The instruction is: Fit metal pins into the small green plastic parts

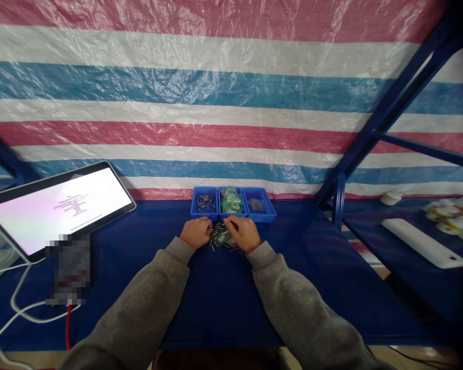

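In the head view my left hand [196, 232] rests on the table with its fingers curled together, at the left edge of a loose pile of thin, screw-like metal pieces [215, 240]. My right hand [245, 234] is closed too, thumb against fingers, on the pile's right side over a small greenish clear bag [226, 237]. Whatever either hand pinches is too small or hidden. Just beyond the hands stand three joined blue bins. Similar metal pieces lie in the left bin [193, 209], green-and-clear bags in the middle bin [231, 218], and a clear bag in the right bin [269, 209].
A lit tablet-like screen [69, 205] leans at the left, near a pixelated object [72, 270] with white and red cables. Blue metal posts [339, 200] rise at the right. Beyond them are a long white object [422, 242] and several rolls [447, 216]. Striped sheeting [216, 113] hangs behind.
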Demonstrator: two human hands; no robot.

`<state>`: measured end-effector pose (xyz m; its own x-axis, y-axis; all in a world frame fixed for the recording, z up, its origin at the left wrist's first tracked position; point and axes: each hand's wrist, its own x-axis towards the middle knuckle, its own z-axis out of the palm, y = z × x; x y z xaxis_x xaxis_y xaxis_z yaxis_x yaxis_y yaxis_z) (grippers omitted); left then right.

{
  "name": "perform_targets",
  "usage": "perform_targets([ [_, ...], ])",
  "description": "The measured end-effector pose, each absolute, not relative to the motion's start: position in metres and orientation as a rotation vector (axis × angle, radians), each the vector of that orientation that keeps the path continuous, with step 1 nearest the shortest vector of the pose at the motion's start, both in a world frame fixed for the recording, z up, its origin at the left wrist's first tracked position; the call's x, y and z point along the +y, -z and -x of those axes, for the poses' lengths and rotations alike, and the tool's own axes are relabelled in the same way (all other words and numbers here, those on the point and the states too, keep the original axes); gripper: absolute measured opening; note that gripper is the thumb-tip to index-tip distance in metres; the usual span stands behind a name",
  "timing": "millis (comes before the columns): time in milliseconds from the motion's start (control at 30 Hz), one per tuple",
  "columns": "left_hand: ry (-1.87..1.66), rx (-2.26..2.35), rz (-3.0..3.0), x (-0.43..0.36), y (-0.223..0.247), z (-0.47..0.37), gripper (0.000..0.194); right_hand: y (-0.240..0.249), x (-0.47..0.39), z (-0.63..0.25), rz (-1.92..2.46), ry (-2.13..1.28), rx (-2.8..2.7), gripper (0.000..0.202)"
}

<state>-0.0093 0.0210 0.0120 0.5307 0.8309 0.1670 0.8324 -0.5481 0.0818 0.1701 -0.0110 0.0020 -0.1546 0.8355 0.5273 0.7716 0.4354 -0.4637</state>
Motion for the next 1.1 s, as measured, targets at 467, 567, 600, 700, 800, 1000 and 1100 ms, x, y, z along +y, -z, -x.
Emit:
perform_targets([
  [467,0.422,-1.403,2.617,0.014,-0.020,0.004,0.022,0.003,-0.007,-0.172,1.385,-0.174,-1.924,0.017],
  [567,0.527,-1.361,2.620,0.014,-0.015,0.004,0.025,0.005,-0.006,-0.173,1.391,-0.193,-1.926,0.020],
  [600,0.569,-1.345,2.622,0.014,-0.014,0.004,0.027,0.005,-0.006,-0.173,1.386,-0.193,-1.928,0.020],
  [700,0.734,-1.288,2.635,0.014,-0.009,0.004,0.028,0.005,-0.006,-0.173,1.369,-0.188,-1.931,0.015],
  [800,0.974,-1.256,2.658,0.014,-0.006,0.003,0.026,0.005,-0.006,-0.174,1.364,-0.179,-1.922,0.014],
  [1000,1.478,-1.217,2.715,0.010,-0.011,-0.003,0.019,0.002,-0.007,-0.174,1.315,-0.134,-1.847,0.021],
  [1100,1.585,-1.249,2.715,0.008,-0.013,-0.005,0.018,0.001,-0.008,-0.173,1.286,-0.119,-1.816,0.025],
])
